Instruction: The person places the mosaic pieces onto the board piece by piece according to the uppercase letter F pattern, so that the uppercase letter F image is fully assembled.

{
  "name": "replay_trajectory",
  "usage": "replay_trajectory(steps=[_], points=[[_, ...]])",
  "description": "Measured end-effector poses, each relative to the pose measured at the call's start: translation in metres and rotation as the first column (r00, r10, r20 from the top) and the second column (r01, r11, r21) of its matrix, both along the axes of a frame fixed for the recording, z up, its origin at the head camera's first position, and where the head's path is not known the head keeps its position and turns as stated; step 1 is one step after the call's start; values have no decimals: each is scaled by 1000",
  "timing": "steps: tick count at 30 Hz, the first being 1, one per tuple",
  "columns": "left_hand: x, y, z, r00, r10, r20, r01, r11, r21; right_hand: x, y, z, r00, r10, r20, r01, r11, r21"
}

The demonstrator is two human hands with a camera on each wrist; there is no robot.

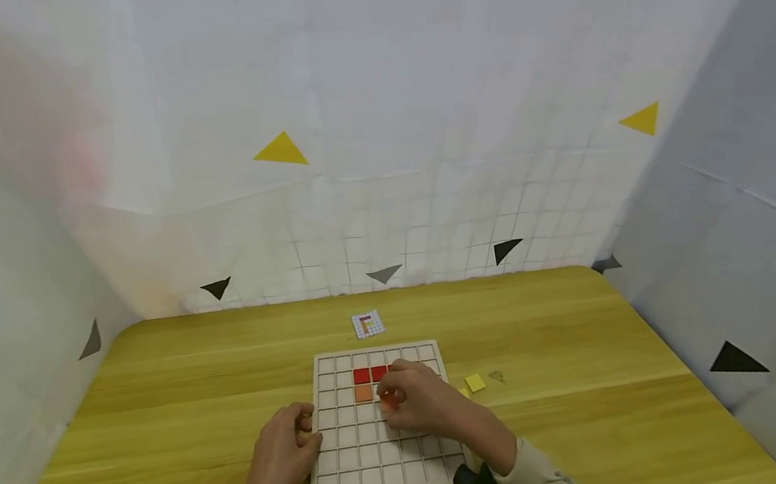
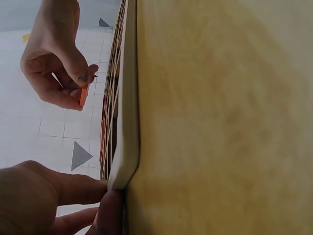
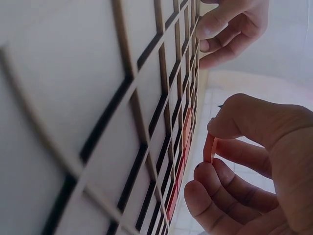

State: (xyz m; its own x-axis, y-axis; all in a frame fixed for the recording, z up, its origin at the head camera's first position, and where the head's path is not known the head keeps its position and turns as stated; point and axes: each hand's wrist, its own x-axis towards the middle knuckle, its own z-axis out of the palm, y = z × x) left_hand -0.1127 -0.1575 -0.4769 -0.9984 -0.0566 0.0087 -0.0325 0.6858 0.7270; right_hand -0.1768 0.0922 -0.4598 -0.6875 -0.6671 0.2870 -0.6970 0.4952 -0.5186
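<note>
A pale wooden grid board (image 1: 370, 455) lies on the table. My left hand (image 1: 286, 447) holds its left edge, with fingertips (image 2: 111, 208) at the board's rim in the left wrist view. Red tiles (image 1: 378, 373) fill cells in an upper row, and an orange tile (image 1: 364, 393) sits in the cell under the leftmost red one. Over the middle of the board my right hand (image 1: 419, 400) pinches another orange tile (image 3: 210, 148) between thumb and fingers. That tile is held on edge, apart from the board. The right hand hides some cells beneath it.
Yellow tiles (image 1: 475, 383) lie to the right of the board. Behind it is a small printed pattern card (image 1: 368, 324). A black object (image 1: 474, 480) is by the right wrist. White sheets (image 1: 371, 220) with triangle marks stand around the wooden table (image 1: 164, 407).
</note>
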Motion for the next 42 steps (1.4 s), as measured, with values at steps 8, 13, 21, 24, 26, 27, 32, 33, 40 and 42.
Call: replay_trajectory(steps=[8,13,21,24,26,27,32,33,40,42], points=[[0,0,-2,1000,-1,5,1,1000,-3,2,-11,-3,1000,10,3,-10,1000,7],[1,0,-2,1000,-14,-18,14,1000,-8,3,-15,-4,1000,18,-16,-17,1000,22],[1,0,0,1000,-10,-8,10,1000,-3,2,-21,-5,1000,22,-6,-21,999,42],[2,-1,0,1000,-5,3,5,1000,-2,1,-23,-6,1000,24,2,-24,999,49],[2,-1,0,1000,-5,6,5,1000,1,1,-24,-6,1000,25,5,-25,998,51],[2,-2,0,1000,-6,5,6,1000,3,0,-25,-6,1000,25,4,-25,998,52],[1,-3,-1,1000,-11,-4,11,1000,7,-1,-28,-7,999,29,-14,-29,998,56],[1,-3,-1,1000,-12,-6,12,1000,8,-1,-29,-7,999,29,-17,-28,998,57],[0,-2,-2,1000,-21,-17,21,1000,8,-2,-32,-8,1000,18,-4,-17,999,52],[0,-2,-1,1000,-21,-21,21,1000,8,-2,-33,-8,1000,14,0,-14,999,48]])
